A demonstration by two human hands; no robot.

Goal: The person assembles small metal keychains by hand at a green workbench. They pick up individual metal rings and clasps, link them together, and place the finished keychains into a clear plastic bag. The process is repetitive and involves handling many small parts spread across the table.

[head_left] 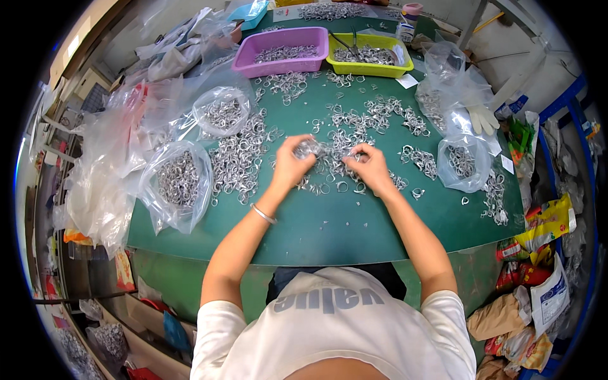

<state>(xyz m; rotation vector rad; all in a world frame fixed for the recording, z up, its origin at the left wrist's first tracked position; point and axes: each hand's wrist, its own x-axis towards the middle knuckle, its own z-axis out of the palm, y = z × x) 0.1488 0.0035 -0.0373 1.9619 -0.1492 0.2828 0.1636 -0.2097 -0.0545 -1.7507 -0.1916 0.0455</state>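
Observation:
Small silver metal rings [358, 123] lie in a loose pile in the middle of the green table. My left hand [292, 163] is curled round a slightly blurred cluster of these rings [309, 149]. Facing it across a short gap, my right hand [371, 168] has thumb and finger pinched together at the pile's near edge. What its fingertips hold, if anything, is too small to make out. A few single rings [342, 187] rest on the table below and between the hands.
Clear plastic bags of rings stand open at left [201, 183] and right [476, 180]. Another heap of rings [237, 158] lies beside the left bags. Behind are a purple tray [244, 60] and a yellow-green tray [354, 68] with pliers [354, 45]. A white glove [482, 119] lies at right.

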